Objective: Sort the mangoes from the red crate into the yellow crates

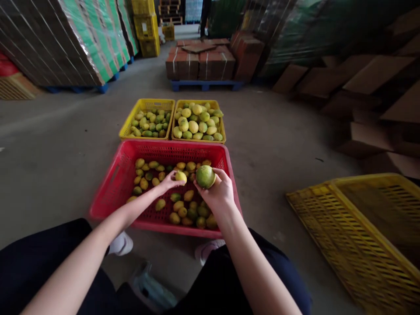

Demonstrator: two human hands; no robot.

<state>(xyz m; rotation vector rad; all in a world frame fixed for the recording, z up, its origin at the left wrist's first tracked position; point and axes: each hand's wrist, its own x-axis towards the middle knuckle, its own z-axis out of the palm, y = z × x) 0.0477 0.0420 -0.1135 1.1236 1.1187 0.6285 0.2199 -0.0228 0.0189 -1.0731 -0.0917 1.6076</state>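
Observation:
My right hand [220, 190] is closed around a large green lemon [205, 176], raised over the red crate [108, 186]. To its left, a smaller yellow lemon [180, 176] sits in the fingers of my left hand [168, 183], also above the crate. Inside the red crate lie several loose yellow and green lemons [188, 195], some along the far side and a cluster near the front right. Just beyond stand two yellow crates: the left one [126, 124] holds smaller lemons, the right one [224, 134] larger lemons [193, 127].
A yellow crate [331, 218] is on the floor at right, with cardboard boxes [370, 135] behind it. Strapped brown boxes [200, 65] rest on a blue pallet [206, 85] ahead. Wrapped stacks [92, 39] and yellow crates [147, 33] stand at back left.

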